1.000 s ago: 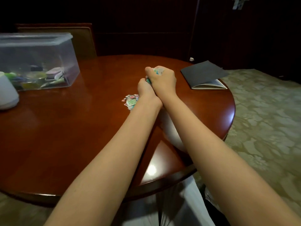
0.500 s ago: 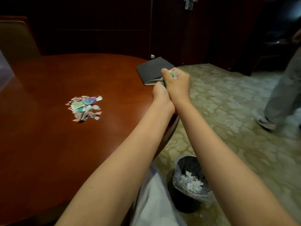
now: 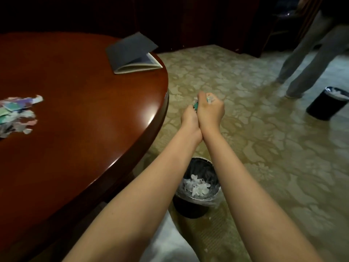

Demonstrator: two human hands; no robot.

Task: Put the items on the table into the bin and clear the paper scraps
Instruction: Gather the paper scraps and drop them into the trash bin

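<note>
My left hand (image 3: 189,120) and my right hand (image 3: 210,110) are pressed together, cupped shut on a bunch of coloured paper scraps (image 3: 209,98); green and white bits peek out on top. Both hands hang over the carpet, right of the table edge and beyond a black waste bin (image 3: 196,203) lined with clear plastic that holds white scraps. My forearms partly hide the bin. A pile of paper scraps (image 3: 17,115) lies on the round wooden table (image 3: 90,120) at the far left.
A dark grey folder (image 3: 132,52) lies near the table's far edge. Someone in grey trousers (image 3: 309,59) stands at the back right beside a second black bin (image 3: 327,104). Patterned carpet covers the floor.
My joined hands moved right, off the table and out over the carpet, still holding the scraps. The view swung right and down, so the bin by the table shows more fully.
</note>
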